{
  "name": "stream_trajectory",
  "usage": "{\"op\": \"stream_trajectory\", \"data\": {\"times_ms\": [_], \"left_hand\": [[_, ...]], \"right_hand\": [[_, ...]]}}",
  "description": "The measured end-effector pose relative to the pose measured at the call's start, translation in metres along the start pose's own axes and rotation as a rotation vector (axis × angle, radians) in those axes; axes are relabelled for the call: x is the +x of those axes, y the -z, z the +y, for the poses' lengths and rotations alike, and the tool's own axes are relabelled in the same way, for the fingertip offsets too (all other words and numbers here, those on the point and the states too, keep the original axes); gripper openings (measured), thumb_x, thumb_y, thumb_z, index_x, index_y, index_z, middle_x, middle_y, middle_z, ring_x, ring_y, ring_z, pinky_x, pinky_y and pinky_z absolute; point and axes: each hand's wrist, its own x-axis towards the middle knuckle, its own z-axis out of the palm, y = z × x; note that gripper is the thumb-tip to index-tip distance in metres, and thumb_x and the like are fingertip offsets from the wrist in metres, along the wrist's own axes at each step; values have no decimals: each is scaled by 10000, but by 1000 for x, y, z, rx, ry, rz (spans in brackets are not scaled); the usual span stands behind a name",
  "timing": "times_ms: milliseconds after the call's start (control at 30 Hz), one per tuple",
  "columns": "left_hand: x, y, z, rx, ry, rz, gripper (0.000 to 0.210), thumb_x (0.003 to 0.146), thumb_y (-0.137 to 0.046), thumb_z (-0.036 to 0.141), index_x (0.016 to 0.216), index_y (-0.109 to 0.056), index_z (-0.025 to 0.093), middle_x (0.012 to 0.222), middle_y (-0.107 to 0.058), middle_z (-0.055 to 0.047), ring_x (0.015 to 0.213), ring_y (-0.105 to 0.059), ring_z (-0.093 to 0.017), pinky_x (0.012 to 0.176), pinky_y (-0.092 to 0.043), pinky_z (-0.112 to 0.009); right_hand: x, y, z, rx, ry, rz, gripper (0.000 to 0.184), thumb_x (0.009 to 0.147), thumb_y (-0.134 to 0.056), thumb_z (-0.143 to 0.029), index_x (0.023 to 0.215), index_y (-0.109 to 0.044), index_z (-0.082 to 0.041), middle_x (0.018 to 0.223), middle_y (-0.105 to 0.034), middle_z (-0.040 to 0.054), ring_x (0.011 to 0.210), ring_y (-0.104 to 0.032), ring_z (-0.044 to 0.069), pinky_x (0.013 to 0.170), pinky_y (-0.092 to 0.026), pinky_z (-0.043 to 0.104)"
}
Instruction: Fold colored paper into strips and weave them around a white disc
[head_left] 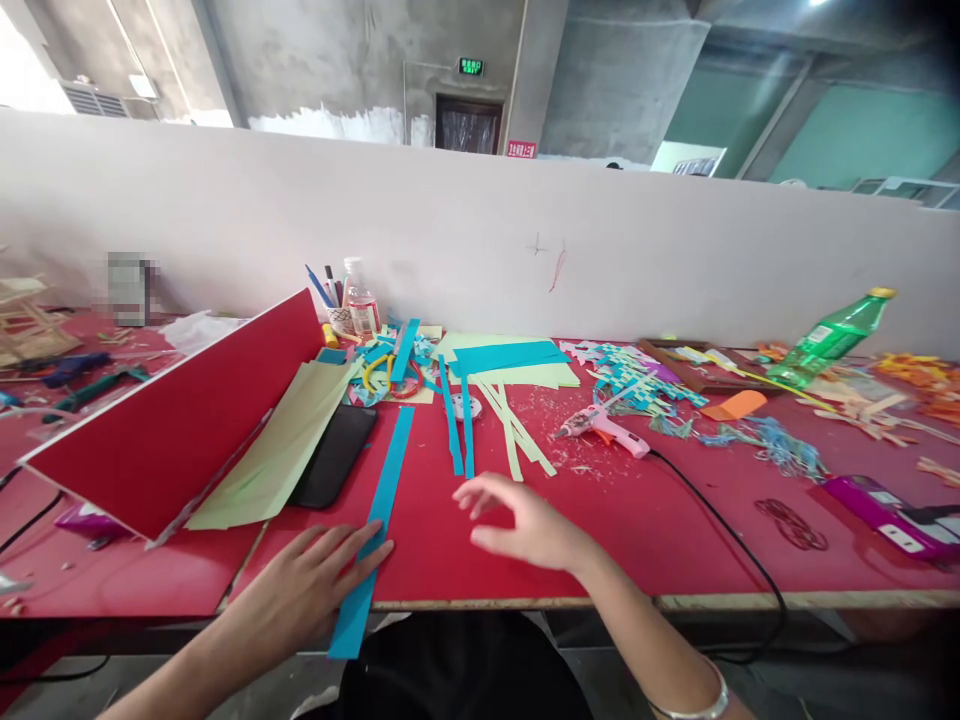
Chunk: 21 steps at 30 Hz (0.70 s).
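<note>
My left hand (pixel 322 570) lies flat with its fingers stretched over a long blue paper strip (pixel 392 470). The strip's near end hangs past the table's front edge. To its right my right hand (pixel 517 520) hovers above the red tabletop, fingers curved and apart, with nothing in them. Beyond that hand lie two narrow blue paper strips (pixel 453 430) and several pale green paper strips (pixel 517 430). Left of the long strip are a black phone (pixel 337 455) and a stack of pale green paper sheets (pixel 277 450). A pink glue gun (pixel 604 430) rests farther right.
A red upright board (pixel 187 420) stands at the left. At the back are a plastic bottle (pixel 363 305), scissors (pixel 379 375) and blue paper (pixel 510 356). On the right are a green bottle (pixel 832 340), a purple power strip (pixel 892 515) and the glue gun's black cord (pixel 720 520).
</note>
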Motion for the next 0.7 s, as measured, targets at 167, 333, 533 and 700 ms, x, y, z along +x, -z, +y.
{"op": "stream_trajectory", "data": {"times_ms": [167, 333, 533, 700], "left_hand": [[8, 17, 4, -18, -185, 67, 406, 792, -460, 252, 1198, -444, 271, 1079, -584, -53, 874, -547, -194, 771, -407, -315], [22, 35, 20, -235, -139, 229, 235, 835, -380, 231, 943, -585, 188, 816, -600, -56, 682, -550, -154, 623, -433, -260], [50, 64, -5, -800, -271, 220, 469, 781, -348, 544, 1038, -529, 196, 1020, -556, -81, 936, -515, -197, 819, -404, -263], [81, 28, -77, -486, 483, 184, 672, 728, -377, 526, 1286, -271, 167, 1298, -348, -135, 1174, -334, -299, 955, -264, -410]], "right_hand": [[5, -49, -6, -367, 184, -207, 774, 623, -659, -306, 1292, -273, -276, 1271, -360, 73, 1108, -381, 231, 937, -320, 384], [9, -71, -7, -518, 189, -63, 658, 661, -606, -443, 1229, -371, -207, 1187, -444, 100, 1064, -392, 256, 911, -333, 418], [6, -64, -7, -394, 256, 182, 218, 795, -465, -186, 962, -588, -253, 1107, -490, 31, 982, -457, 165, 859, -381, 296], [-3, -58, 0, -302, 266, 308, 274, 785, -438, -121, 940, -603, -275, 1004, -513, 35, 944, -477, 154, 791, -413, 274]]}}
